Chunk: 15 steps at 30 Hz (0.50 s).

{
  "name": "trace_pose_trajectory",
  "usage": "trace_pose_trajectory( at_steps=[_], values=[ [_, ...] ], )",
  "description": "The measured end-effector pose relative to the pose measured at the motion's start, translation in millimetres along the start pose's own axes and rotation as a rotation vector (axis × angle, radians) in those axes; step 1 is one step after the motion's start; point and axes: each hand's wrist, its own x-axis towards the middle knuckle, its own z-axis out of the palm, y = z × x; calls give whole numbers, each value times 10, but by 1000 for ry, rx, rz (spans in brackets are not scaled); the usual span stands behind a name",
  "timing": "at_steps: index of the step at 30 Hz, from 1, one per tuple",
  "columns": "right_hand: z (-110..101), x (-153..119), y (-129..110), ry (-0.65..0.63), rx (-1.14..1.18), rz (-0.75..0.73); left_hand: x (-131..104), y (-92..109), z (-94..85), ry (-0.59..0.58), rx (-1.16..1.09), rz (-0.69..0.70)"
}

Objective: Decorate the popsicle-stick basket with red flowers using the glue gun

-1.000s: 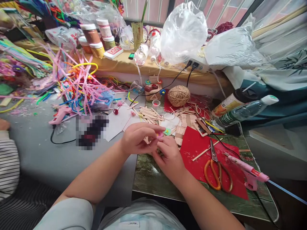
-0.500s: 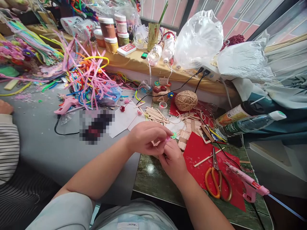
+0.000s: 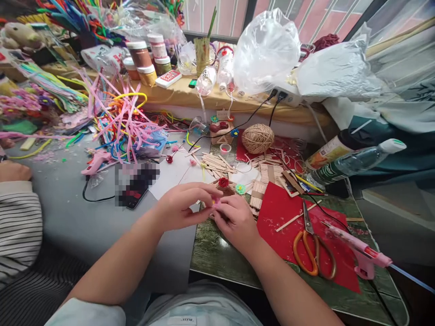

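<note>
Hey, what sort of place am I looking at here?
Most likely a craft workspace, though whether at home or in a studio isn't clear: heaped pipe cleaners, a ball of twine and scissors suggest it.

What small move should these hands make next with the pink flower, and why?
Probably bring the pink flower over beside the red flower: the left hand and right hand meet around it, with the red flower and a green flower just beyond.

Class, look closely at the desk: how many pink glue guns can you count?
2. One pink glue gun lies on the grey surface beside the pipe cleaners; the other glue gun lies right of the scissors, partly over the red sheet. Clutter may hide more.
</note>
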Motion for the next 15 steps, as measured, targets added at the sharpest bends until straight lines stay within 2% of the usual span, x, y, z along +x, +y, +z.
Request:
trace_pose_trajectory(
  at_steps=[2, 4, 8, 15],
  values=[
    [3, -7, 2, 10, 0, 9, -99, -18, 87, 103, 19, -7],
    [-2, -15, 3, 21, 13, 21, -158, -23, 168, 157, 13, -13],
    [-15, -26, 12, 26, 30, 20, -186, -1, 257, 153, 13, 6],
    [-36, -17, 29, 28, 23, 11, -173, 6, 273, 166, 52, -28]
  ],
)
